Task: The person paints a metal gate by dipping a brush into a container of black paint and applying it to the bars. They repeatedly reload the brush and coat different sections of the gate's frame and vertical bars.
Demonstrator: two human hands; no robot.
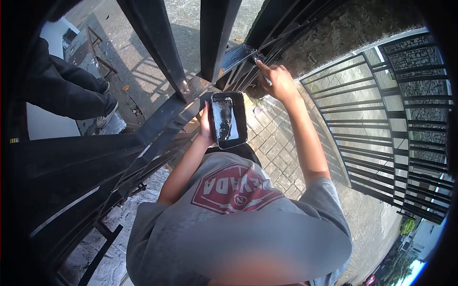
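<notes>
My left hand (206,126) is closed on the near side of a black paint tray (242,121), held in front of my waist. Glossy black paint wets the inside of the tray, and pale reflections show on its bottom. Out to the right, my right hand (280,85) grips a paintbrush (268,81), of which a pale bit of handle shows. The brush's dark bristle end is at a black metal gate rail (236,56) and is hard to tell from it. That rail looks wet and shiny.
Thick black gate bars (157,43) stand close ahead and to the left. Another person's legs (71,88) are beyond them. A second barred gate (367,114) stands at the right, over brick paving (274,143). A rough wall base (338,40) lies at the upper right.
</notes>
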